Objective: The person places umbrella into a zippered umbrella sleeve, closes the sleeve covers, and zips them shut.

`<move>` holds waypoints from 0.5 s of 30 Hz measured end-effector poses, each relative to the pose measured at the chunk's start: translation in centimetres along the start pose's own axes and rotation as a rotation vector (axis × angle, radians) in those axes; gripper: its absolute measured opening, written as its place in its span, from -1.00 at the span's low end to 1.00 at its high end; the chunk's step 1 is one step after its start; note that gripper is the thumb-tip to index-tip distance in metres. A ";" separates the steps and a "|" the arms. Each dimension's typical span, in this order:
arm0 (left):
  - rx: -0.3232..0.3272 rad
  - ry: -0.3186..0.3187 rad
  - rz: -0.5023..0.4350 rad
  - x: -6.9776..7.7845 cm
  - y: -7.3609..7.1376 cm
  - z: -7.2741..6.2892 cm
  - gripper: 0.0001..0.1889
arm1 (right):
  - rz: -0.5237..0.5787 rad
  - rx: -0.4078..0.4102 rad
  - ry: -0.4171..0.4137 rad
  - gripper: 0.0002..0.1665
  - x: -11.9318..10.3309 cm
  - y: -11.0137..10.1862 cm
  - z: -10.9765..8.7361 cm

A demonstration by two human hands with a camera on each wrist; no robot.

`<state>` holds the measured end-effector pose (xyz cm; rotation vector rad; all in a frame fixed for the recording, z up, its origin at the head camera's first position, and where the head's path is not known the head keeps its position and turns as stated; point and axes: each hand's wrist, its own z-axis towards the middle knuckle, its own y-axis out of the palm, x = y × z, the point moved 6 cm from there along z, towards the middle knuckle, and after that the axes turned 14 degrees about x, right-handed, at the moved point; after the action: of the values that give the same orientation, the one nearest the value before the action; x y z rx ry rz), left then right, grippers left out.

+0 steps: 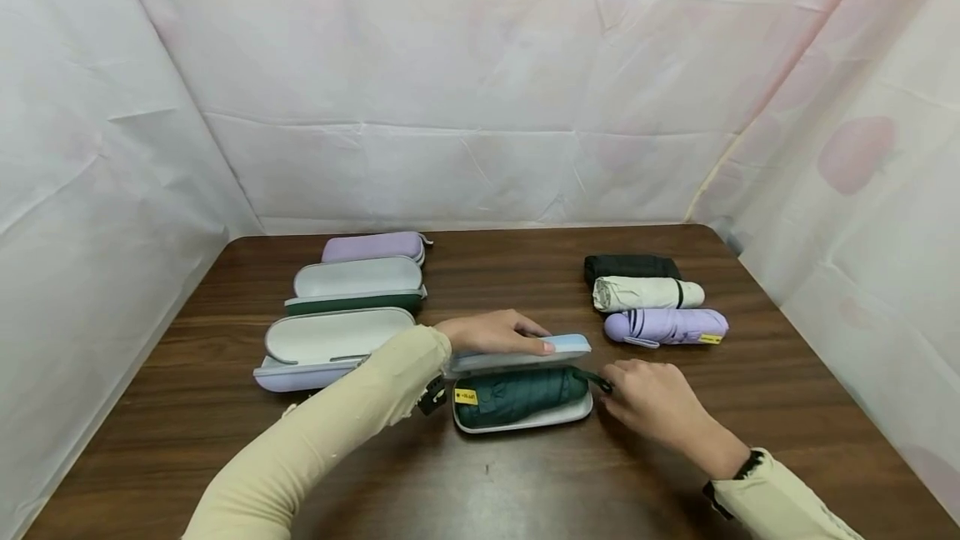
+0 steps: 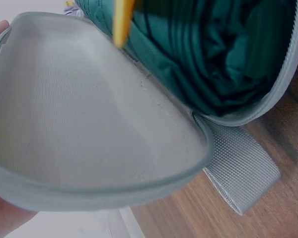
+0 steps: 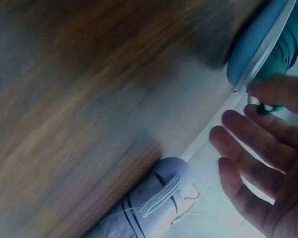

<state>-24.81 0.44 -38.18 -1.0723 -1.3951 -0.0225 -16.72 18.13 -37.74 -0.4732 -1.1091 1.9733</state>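
Head view puts the green umbrella in the bottom half of the blue case, which lies on the tabletop between the two hands. The left hand grips the raised lid across its width. The right hand, just beyond the case's right end, pinches the umbrella's strap between thumb and forefinger, its other fingers parted and lightly bent. A purple umbrella lies behind that hand.

The step looks like tucking in the strap. To do it well, fold the loop back along the umbrella and press it below the rim, since a strap left over the edge would probably catch in the zip. The lid is best held up and steady until those fingertips are out. The left wrist view shows the cloth bundled close to the zip edge, so smoothing it inward should help too.
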 end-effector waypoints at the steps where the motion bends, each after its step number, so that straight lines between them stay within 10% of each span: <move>1: -0.001 0.000 -0.002 0.0 0.0 0.0 -0.44 | 0.006 0.020 0.005 -0.71 0.0 -0.1 0.0; 15: 0.008 0.000 -0.001 0.1 0.2 -0.1 -0.45 | 0.130 0.303 -0.111 -0.83 -2.5 -0.5 1.6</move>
<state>-24.55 0.57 -38.20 -1.0648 -1.3943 -0.0178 -16.03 15.43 -36.55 -0.2823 -0.8406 2.2578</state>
